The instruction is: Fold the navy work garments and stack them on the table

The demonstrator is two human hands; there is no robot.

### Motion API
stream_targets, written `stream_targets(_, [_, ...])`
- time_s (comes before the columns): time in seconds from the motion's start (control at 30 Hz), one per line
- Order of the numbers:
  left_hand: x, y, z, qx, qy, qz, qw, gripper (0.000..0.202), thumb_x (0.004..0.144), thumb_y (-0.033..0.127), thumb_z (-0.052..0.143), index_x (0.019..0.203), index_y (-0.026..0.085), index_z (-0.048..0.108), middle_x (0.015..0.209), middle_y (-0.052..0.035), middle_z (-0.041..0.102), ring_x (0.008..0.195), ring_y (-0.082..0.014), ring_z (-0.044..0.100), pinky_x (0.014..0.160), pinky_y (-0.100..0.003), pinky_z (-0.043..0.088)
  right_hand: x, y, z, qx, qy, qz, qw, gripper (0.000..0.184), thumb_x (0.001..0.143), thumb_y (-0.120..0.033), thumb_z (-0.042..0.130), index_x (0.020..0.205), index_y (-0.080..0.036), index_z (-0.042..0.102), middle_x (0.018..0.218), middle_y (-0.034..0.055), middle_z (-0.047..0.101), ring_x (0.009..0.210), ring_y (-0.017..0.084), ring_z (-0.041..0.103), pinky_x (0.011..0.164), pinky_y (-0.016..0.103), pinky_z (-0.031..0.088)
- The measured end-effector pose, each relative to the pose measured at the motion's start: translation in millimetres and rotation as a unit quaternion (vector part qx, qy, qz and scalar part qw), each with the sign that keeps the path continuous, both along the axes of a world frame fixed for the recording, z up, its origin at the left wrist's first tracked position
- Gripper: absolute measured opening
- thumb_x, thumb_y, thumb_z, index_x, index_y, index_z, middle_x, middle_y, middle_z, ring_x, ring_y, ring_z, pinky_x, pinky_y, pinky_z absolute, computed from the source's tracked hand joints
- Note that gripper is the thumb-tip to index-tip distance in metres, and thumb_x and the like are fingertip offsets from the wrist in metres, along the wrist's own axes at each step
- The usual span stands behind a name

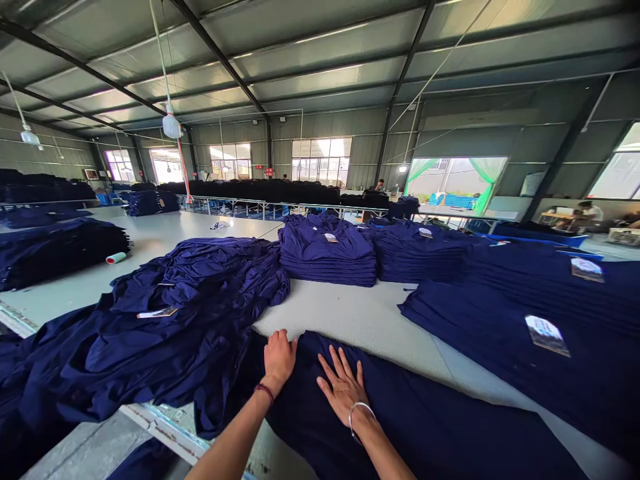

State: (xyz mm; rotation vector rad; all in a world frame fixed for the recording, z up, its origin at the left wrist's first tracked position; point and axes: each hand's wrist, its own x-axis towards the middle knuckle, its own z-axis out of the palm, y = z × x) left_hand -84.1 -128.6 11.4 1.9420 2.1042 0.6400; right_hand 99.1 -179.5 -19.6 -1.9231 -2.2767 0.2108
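A dark navy garment [430,417] lies spread flat along the front of the table; its exact kind cannot be told. My left hand [280,357], a dark band at its wrist, has its fingers curled over the garment's upper left end. Flat on the cloth to the right rests my right hand [343,387], fingers spread, a silver bangle at the wrist. Beside my left hand is a loose, crumpled heap of navy garments [200,293] with a hang tag [157,313] on it. The heap partly hangs over the table's edge.
Neat stacks of folded navy garments [327,257] stand beyond my hands, and a tagged stack [500,313] is at right. A thread spool [116,258] lies at left near a dark pile [60,250]. The pale table [335,307] ends at a worn front edge [160,430].
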Motion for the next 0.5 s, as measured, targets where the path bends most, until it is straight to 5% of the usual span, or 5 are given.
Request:
stream_targets(0.2, [2.6, 50.4, 9.9, -0.162, -0.117, -0.058, 0.978, 0.056, 0.094, 0.056, 0.039, 0.087, 0.011, 0.071, 0.1, -0.0215, 0.074, 0.102, -0.0324, 0.069, 0.082, -0.035, 0.05, 2.0, 4.7, 0.9, -0.004, 0.018, 0.031, 0.999, 0.062, 0.095, -0.069, 0.014, 0.152, -0.045, 0.018, 0.165, -0.0034, 0.003, 0.152, 0.025, 0.0, 0.119, 0.062, -0.001])
stream_targets(0.37, [13.7, 72.5, 0.7, -0.174, -0.229, -0.085, 0.954, 0.03, 0.088, 0.042, 0.054, 0.088, 0.017, 0.071, 0.096, -0.0095, 0.077, 0.092, -0.0241, 0.071, 0.074, -0.027, 0.051, 5.6, 13.2, -5.7, 0.02, 0.015, 0.05, 0.998, 0.058, 0.097, -0.064, 0.019, 0.152, -0.047, 0.012, 0.165, -0.0045, 0.002, 0.152, 0.026, 0.002, 0.119, 0.063, 0.001])
stream_targets(0.5, [14.5, 85.2, -3.4, -0.169, -0.313, -0.063, 0.933, 0.019, 0.082, 0.034, 0.061, 0.088, 0.018, 0.068, 0.09, -0.0081, 0.076, 0.081, -0.0226, 0.071, 0.07, -0.028, 0.052, 4.1, 19.2, -6.1, 0.027, 0.017, 0.063, 0.998, 0.059, 0.098, -0.063, 0.02, 0.153, -0.046, 0.009, 0.165, -0.0051, 0.0, 0.152, 0.026, 0.001, 0.119, 0.063, 0.002])
